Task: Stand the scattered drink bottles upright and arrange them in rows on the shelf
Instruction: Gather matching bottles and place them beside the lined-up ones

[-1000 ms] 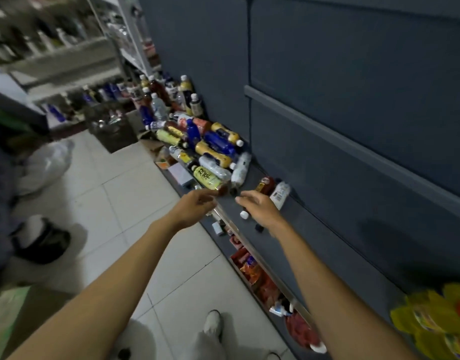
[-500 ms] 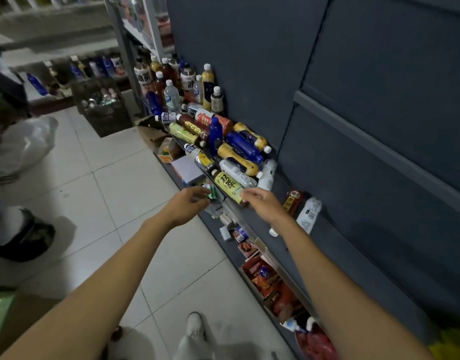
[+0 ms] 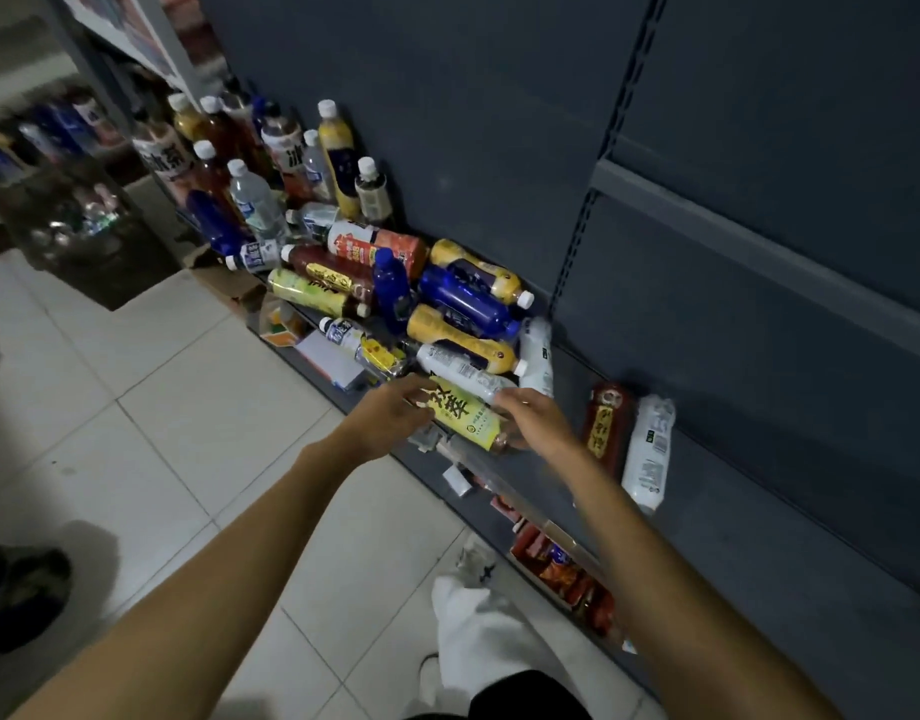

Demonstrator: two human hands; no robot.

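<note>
Only a small group of upright bottles [image 3: 270, 163] stands at 11 o'clock on the shelf [image 3: 759, 537], while the pile [image 3: 426, 304] lies flat and both hands, left hand [image 3: 390, 415] and right hand [image 3: 538, 415], close around the yellow bottle [image 3: 463, 413] at center.

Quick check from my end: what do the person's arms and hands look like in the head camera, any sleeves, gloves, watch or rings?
Both forearms are bare along all of their visible length; no sleeve edge shows. The left hand and right hand wear no gloves. No watch, band or bracelet shows at either wrist, and no rings can be made out on the fingers, though the hands are slightly blurred.
</note>
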